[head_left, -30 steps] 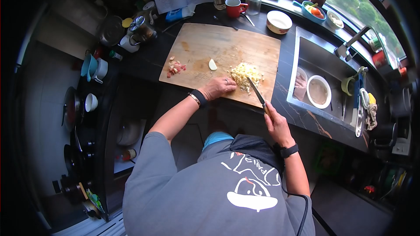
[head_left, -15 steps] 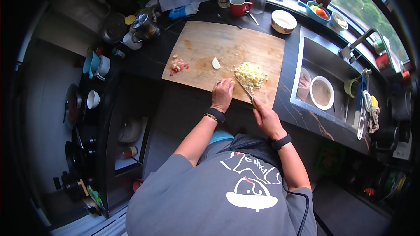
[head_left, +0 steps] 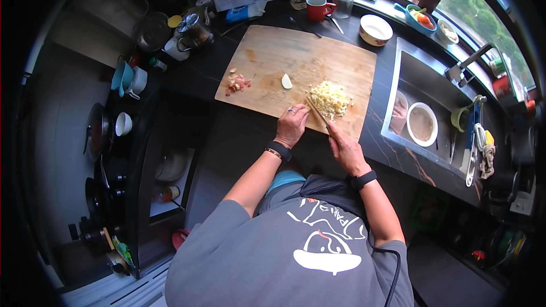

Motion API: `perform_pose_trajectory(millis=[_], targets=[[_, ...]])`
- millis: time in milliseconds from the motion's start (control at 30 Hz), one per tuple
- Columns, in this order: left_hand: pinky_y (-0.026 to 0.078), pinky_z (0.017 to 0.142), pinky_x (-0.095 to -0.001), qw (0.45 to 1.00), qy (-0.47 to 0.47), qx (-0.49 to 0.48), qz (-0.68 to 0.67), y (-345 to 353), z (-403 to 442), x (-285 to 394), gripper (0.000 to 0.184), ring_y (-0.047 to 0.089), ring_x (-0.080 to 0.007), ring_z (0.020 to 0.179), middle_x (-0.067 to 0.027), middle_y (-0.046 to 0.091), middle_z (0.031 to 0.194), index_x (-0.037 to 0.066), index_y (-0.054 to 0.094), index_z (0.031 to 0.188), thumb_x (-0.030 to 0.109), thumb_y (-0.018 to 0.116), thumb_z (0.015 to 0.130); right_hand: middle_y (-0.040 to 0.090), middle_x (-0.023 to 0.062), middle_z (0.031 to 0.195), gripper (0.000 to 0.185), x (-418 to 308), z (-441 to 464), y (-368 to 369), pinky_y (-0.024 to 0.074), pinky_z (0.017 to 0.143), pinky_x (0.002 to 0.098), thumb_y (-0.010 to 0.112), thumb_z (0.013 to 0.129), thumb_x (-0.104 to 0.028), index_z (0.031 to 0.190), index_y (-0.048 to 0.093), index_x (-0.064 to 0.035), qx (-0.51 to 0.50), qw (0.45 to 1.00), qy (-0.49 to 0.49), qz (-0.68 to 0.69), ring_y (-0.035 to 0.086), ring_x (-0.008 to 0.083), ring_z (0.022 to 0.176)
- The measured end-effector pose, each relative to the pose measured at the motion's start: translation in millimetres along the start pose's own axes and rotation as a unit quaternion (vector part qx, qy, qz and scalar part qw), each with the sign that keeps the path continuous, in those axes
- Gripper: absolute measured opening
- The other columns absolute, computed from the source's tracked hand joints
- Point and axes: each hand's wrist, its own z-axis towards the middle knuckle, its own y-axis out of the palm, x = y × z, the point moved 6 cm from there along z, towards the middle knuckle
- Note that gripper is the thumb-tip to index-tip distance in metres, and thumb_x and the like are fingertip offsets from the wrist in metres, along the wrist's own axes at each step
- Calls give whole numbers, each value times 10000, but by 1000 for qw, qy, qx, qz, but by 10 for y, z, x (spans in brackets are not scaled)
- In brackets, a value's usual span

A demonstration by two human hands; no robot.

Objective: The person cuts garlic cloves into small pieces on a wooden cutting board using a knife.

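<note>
My right hand (head_left: 347, 150) grips a knife (head_left: 318, 110) by its handle, the blade pointing up and to the left across the near edge of a wooden cutting board (head_left: 296, 45). Close beside the blade, my left hand (head_left: 292, 126) rests at the board's edge with its fingers bent together; whatever they hold is hidden. A heap of finely chopped pale yellow pieces (head_left: 331, 98) lies just beyond the knife. Farther left sits one white wedge (head_left: 286, 81) on the board. Small pink-and-white diced bits (head_left: 237, 84) are piled near the left edge.
Right of the board is a sink (head_left: 412, 59) with a white bowl (head_left: 421, 124) inside. A red mug (head_left: 317, 8), a glass (head_left: 342, 3) and a patterned bowl (head_left: 375, 29) stand behind the board. A metal pot (head_left: 193, 31) is at the back left.
The view has shifted slightly, so the counter appears a little farther right. The blade now looks narrower, turned more edge-on beside my left fingers. The pieces on the board look the same.
</note>
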Motion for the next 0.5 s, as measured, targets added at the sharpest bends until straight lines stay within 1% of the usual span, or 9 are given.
perform_pose_trajectory(millis=[33, 100, 133, 200, 300, 333, 400, 433, 500], targets=[[540, 802, -370, 1000, 6, 2, 4, -6, 6, 11, 120, 648, -295, 922, -93, 665, 1002, 61, 664, 925, 61, 701, 812, 647, 186, 1169, 540, 13, 1, 26, 542, 803, 478, 555, 958, -185, 1469, 380, -192, 0, 1000, 0, 0, 646, 387, 996], [539, 797, -371, 1000, 11, -5, 4, -10, 22, 14, 115, 647, -294, 918, -96, 663, 999, 59, 661, 923, 58, 696, 814, 659, 192, 1093, 542, -70, -7, 24, 547, 741, 487, 552, 961, -196, 1474, 376, -210, 48, 996, -76, -15, 661, 400, 900], [538, 792, -372, 1000, 15, -12, 5, -4, 32, 15, 111, 645, -293, 913, -99, 661, 997, 57, 657, 921, 55, 690, 816, 659, 192, 1093, 542, -75, -13, 14, 547, 741, 487, 552, 961, -196, 1474, 376, -210, 49, 996, -76, -16, 661, 400, 900], [536, 799, -372, 999, 28, -18, 4, -6, 65, 12, 114, 645, -295, 917, -103, 658, 988, 52, 654, 918, 48, 693, 811, 657, 193, 1000, 546, -41, -21, -1, 547, 674, 492, 554, 963, -202, 1478, 373, -232, 37, 998, -28, -37, 661, 407, 788], [529, 812, -373, 998, 44, -47, 7, -23, 89, 9, 119, 640, -302, 930, -113, 651, 986, 45, 643, 915, 40, 693, 807, 645, 195, 945, 543, -90, -36, 26, 545, 637, 489, 552, 966, -212, 1478, 372, -247, 54, 995, -60, -59, 656, 406, 736], [525, 819, -376, 996, 47, -69, 11, -8, 99, 8, 121, 635, -308, 940, -119, 646, 993, 41, 635, 915, 39, 691, 808, 645, 195, 945, 543, -104, -32, 10, 545, 637, 489, 552, 966, -212, 1478, 372, -247, 55, 995, -60, -60, 656, 406, 736], [523, 821, -380, 997, 50, -64, 0, -9, 113, -3, 121, 632, -312, 937, -123, 642, 993, 38, 630, 911, 37, 692, 807, 639, 198, 928, 549, -90, -19, -21, 545, 640, 491, 556, 965, -220, 1480, 366, -251, 37, 997, -10, -61, 655, 405, 736], [520, 823, -385, 997, 52, -60, -11, -15, 113, -2, 122, 628, -316, 934, -126, 639, 992, 35, 625, 907, 35, 693, 805, 639, 198, 928, 549, -101, -6, -42, 545, 640, 491, 556, 965, -220, 1480, 366, -251, 36, 997, -10, -61, 655, 405, 736], [519, 825, -387, 997, 54, -54, -12, -45, 129, 28, 123, 629, -316, 933, -128, 638, 987, 32, 624, 905, 32, 694, 804, 651, 176, 1048, 562, -52, 22, -8, 552, 710, 466, 565, 956, -176, 1479, 367, -235, -24, 996, 27, -86, 659, 382, 872]])
